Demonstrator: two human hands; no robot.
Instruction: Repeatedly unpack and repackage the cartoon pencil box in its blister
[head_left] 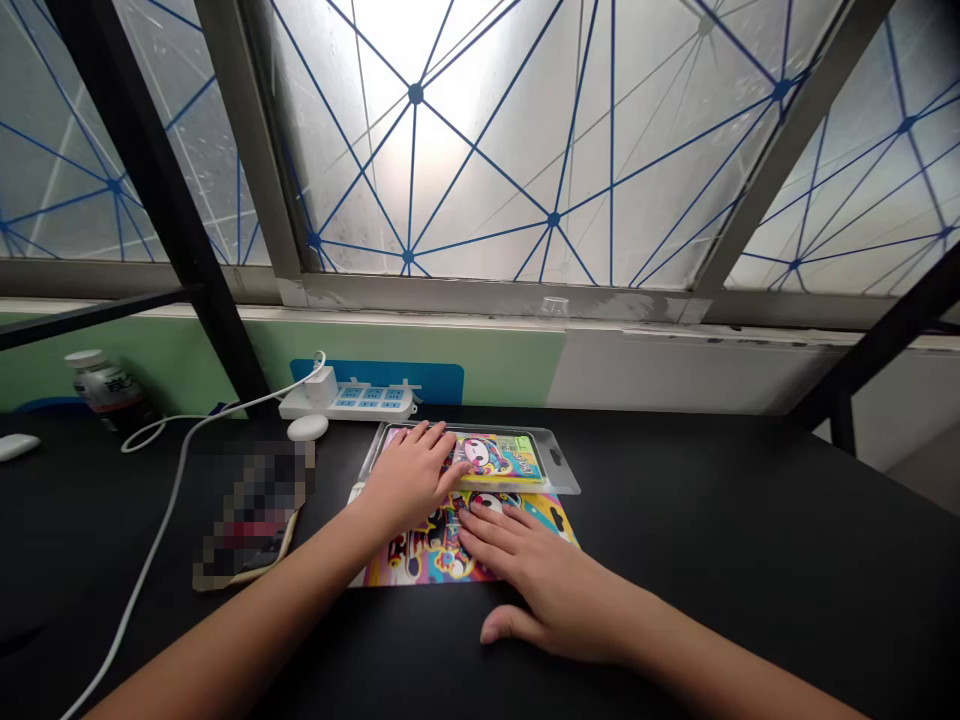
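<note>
A clear plastic blister tray (564, 462) lies on the black table, with a colourful cartoon-printed pack (510, 455) inside it. In front of the tray, partly under it, is a bright printed backing card (435, 555) with cartoon figures. My left hand (409, 475) rests flat on the left part of the tray and pack, fingers stretched out and covering that side. Across the right part of the card my right hand (532, 575) lies flat, its fingers extended and its thumb spread onto the table. Neither hand grips anything.
Left of the card lies a pixelated phone-like object (255, 525). Behind it are a round white item (307, 428) and a white power strip (352, 402) with a charger. A white cable (176, 490) runs down the left side; a dark bottle (112, 390) stands farther left.
</note>
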